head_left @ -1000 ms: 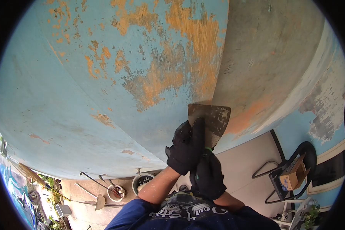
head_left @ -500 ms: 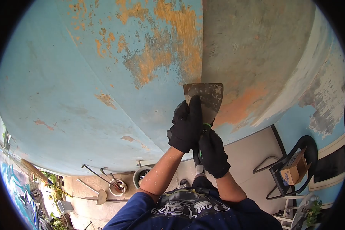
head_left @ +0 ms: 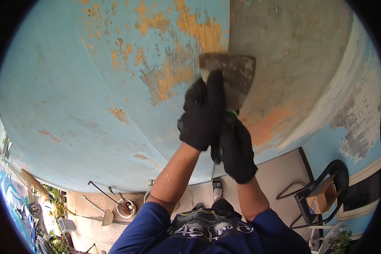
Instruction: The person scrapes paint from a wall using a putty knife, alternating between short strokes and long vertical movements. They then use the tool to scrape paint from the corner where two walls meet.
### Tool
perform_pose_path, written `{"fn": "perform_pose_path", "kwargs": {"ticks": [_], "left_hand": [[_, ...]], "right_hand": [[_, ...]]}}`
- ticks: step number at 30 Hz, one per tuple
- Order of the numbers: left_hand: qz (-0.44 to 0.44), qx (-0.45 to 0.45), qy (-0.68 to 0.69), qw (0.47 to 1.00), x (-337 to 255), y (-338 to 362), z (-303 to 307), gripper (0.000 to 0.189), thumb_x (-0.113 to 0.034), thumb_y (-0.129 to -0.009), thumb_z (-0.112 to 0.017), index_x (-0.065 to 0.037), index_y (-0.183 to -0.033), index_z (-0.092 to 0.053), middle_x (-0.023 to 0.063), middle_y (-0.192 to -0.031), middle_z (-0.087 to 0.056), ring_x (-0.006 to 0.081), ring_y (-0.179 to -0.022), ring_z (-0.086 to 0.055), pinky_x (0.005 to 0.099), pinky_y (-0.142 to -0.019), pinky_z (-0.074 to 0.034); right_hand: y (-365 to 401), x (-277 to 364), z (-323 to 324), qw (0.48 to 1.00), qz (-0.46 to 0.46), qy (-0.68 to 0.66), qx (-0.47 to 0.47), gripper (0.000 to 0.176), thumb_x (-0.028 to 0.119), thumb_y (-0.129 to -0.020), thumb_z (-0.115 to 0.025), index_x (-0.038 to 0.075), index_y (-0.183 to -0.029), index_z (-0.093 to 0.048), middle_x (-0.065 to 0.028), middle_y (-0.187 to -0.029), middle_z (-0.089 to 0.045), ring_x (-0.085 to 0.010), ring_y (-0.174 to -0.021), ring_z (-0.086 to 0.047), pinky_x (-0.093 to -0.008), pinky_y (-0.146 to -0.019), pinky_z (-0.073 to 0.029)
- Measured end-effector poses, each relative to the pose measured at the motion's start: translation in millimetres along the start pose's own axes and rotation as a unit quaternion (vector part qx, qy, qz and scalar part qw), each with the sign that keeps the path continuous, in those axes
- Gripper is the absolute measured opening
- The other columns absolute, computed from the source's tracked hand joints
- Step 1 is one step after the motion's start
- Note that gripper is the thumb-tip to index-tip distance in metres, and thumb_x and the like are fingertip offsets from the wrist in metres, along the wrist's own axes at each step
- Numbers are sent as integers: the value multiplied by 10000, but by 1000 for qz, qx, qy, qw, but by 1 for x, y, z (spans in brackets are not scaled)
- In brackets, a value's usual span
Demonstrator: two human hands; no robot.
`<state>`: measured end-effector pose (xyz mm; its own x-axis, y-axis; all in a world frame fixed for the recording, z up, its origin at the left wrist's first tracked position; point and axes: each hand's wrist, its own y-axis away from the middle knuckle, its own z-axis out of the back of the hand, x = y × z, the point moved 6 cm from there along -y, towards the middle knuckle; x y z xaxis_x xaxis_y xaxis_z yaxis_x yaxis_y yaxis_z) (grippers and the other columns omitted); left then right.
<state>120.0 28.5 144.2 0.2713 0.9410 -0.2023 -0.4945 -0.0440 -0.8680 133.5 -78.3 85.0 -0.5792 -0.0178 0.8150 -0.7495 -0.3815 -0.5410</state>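
Observation:
A wide metal scraper (head_left: 235, 78) with a worn, spotted blade lies against the wall (head_left: 156, 122), over the edge between light blue paint and a grey-brown area. My right hand (head_left: 237, 148), in a black glove, is closed round its handle, and a bit of green shows above the fingers. Also in a black glove, my left hand (head_left: 203, 114) grips the scraper higher up, with a finger pressed along the blade. Orange and grey patches of bared surface (head_left: 169, 78) show to the left of the blade, which is slightly blurred.
On the floor at the lower left stand a bucket with tools (head_left: 126, 208) and a long-handled scraper (head_left: 107, 218). To the right, a cardboard box (head_left: 323, 198) sits on a black chair (head_left: 302, 203). My feet (head_left: 217, 188) are below.
Both hands and the scraper have moved up along the wall, and my arms are stretched further. The view has shifted slightly.

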Motion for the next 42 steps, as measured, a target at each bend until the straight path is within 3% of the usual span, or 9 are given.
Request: {"fn": "perform_pose_path", "kwargs": {"ticks": [10, 13, 16, 18, 21, 23, 25, 28, 42], "left_hand": [[240, 54, 275, 929, 18, 88, -47, 319, 20, -865, -544, 5, -1184, -557, 155, -834, -583, 302, -719, -586, 379, -609, -466], [204, 71, 220, 951, 19, 85, -45, 341, -53, -882, -539, -15, -1221, -527, 188, -858, -589, 354, -753, -585, 437, -605, -463], [19, 5, 16, 1000, 20, 64, -32, 425, 40, -839, -563, 17, -1263, -531, 157, -874, -600, 280, -717, -601, 368, -616, -477], [2, -53, -1, 999, 27, 27, -12, 459, 47, -824, -574, 30, -1280, -519, 148, -882, -604, 273, -732, -597, 359, -633, -487], [5, -86, 57, 995, 15, 0, 8, 416, 33, -846, -571, 27, -1260, -536, 130, -875, -604, 260, -725, -591, 346, -632, -480], [32, -25, 55, 998, 5, 16, 6, 278, -10, -906, -550, 18, -1182, -582, 107, -854, -594, 237, -712, -581, 329, -617, -461], [194, 66, 268, 941, 15, 64, -23, 481, -20, -786, -611, 25, -1256, -523, 205, -854, -562, 368, -741, -576, 433, -602, -462], [106, 77, 149, 980, 15, 84, -30, 442, 1, -799, -594, 26, -1236, -529, 195, -824, -567, 359, -711, -579, 416, -570, -459], [-28, 21, 66, 997, 1, -16, 30, 589, -101, -773, -635, 7, -1331, -479, 251, -1008, -575, 383, -833, -584, 452, -659, -458]], "right_hand": [[86, -55, -1, 993, -81, 34, 79, 336, 52, -909, -589, -60, -1223, -544, -270, -1216, -525, -415, -1061, -560, -455, -924, -481], [83, -29, -8, 913, 210, 349, 34, 411, 36, -871, -626, -53, -1261, -531, -278, -1231, -516, -437, -1094, -551, -475, -965, -467], [52, -59, -15, 978, -188, 14, 86, 386, 76, -874, -631, -29, -1235, -543, -263, -1135, -562, -397, -1037, -588, -417, -876, -523], [27, -6, -20, 868, 281, 407, -42, 398, 76, -864, -651, -28, -1233, -542, -261, -1157, -568, -391, -1030, -597, -425, -845, -533], [16, 25, -6, 875, 334, 349, -31, 441, 78, -839, -676, -26, -1245, -538, -270, -1190, -561, -411, -1056, -586, -448, -858, -531], [49, 16, -4, 911, 308, 272, -1, 453, 82, -828, -680, -27, -1245, -541, -275, -1202, -549, -413, -1061, -585, -446, -872, -529], [79, -37, -4, 988, -122, 81, 54, 456, 71, -812, -692, -37, -1231, -549, -295, -1212, -525, -423, -1069, -577, -453, -890, -517], [96, -22, -13, 901, 209, 378, 28, 433, 77, -812, -688, -42, -1210, -563, -306, -1188, -525, -427, -1065, -578, -464, -892, -514], [19, 10, -6, 995, 67, 72, 30, 364, 67, -889, -601, -60, -1221, -521, -241, -1076, -580, -370, -929, -598, -432, -775, -515]]}}
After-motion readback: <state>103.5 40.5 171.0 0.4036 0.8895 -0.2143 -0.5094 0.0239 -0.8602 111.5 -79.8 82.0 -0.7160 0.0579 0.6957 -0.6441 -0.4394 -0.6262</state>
